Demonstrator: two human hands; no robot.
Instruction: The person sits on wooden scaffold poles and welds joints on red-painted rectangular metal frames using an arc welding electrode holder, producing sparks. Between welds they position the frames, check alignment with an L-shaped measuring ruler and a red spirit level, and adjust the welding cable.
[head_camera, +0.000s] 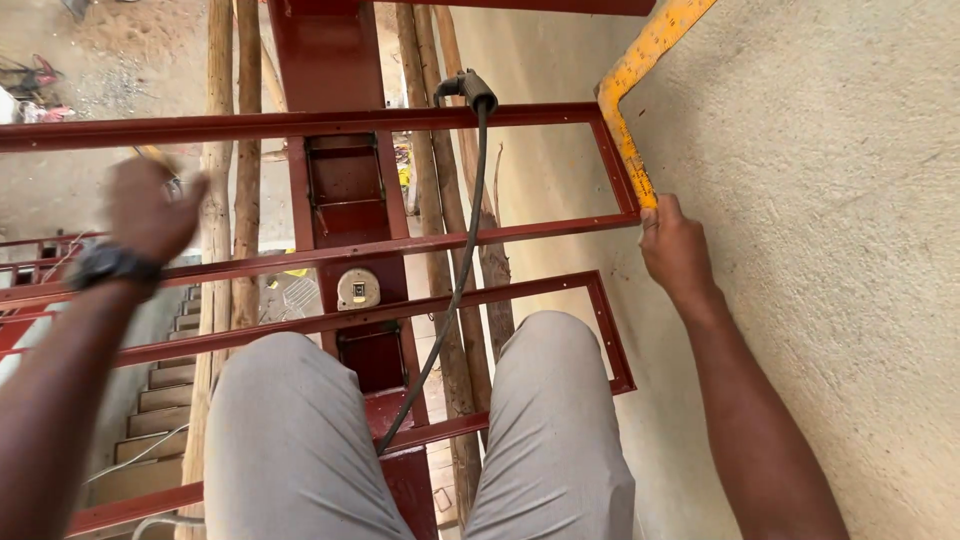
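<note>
Fingers of the right hand (675, 245) close around the near end of a yellow framing square (628, 110) laid against the plastered wall (830, 250) on the right, while the blurred left hand (150, 205), curled shut on something unclear, hovers above the red steel frame (300, 125).

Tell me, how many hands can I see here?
2. The left hand, blurred, is raised above the red steel bars. The right hand grips the lower end of the yellow bar against the wall. No others show.
</note>
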